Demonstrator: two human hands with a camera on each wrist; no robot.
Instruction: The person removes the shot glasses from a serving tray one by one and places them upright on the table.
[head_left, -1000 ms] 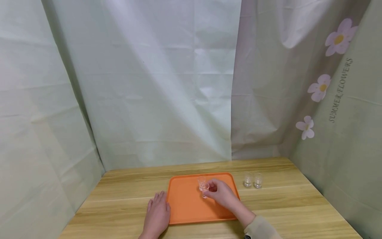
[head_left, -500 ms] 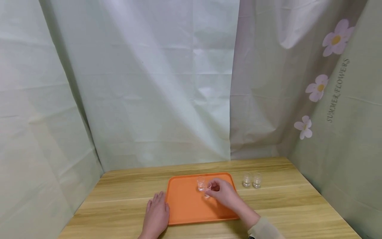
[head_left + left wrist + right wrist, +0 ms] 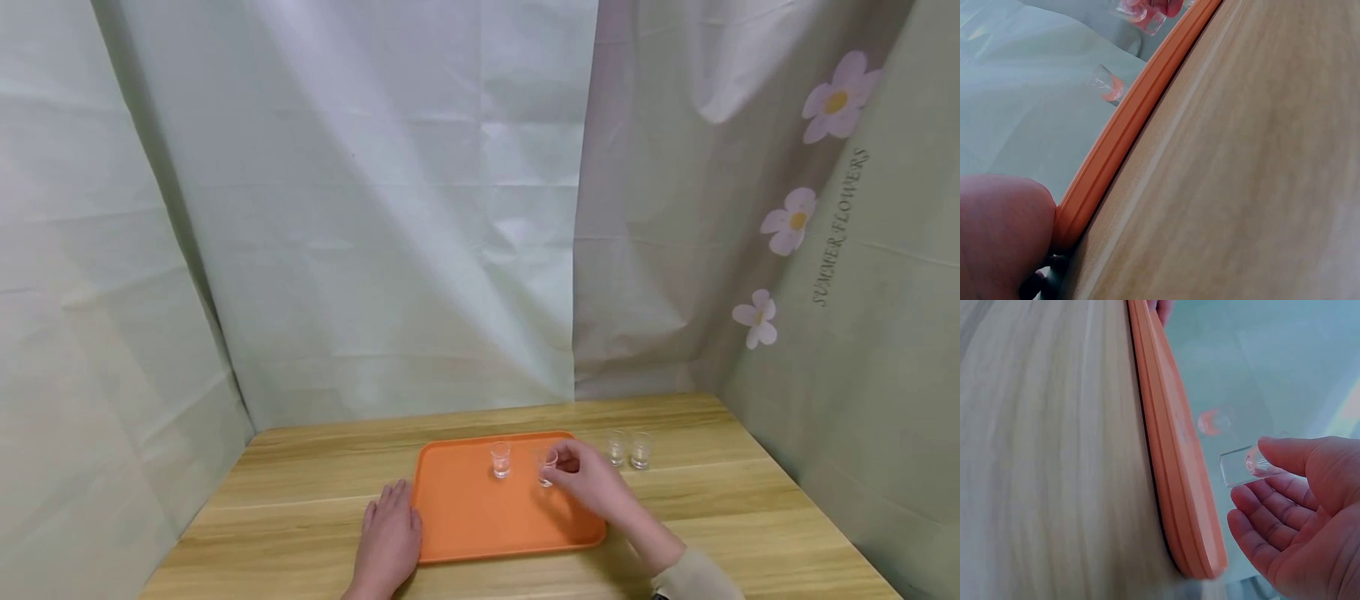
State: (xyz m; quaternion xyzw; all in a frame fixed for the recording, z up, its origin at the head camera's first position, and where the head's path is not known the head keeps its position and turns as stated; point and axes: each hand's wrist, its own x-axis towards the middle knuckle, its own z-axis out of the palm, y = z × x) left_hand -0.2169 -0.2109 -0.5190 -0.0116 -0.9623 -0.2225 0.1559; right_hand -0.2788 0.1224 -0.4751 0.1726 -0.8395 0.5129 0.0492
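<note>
Rightward over the orange tray (image 3: 480,525), the right hand (image 3: 596,485) has carried the held glass (image 3: 546,475) away from its neighbour. Nearest, the left hand (image 3: 388,537) lies with fingers straightened on the table (image 3: 292,508), thumb against the tray's edge. Farther in, the right thumb and fingers pinch that clear glass near the tray's right side (whether its base touches, I cannot tell). Positioning it seems the step in hand; next calls for a level set-down and gentle release. A second glass (image 3: 500,462) stands on the tray; beyond its right edge, a third glass (image 3: 616,450) and fourth glass (image 3: 641,452) stand together.
</note>
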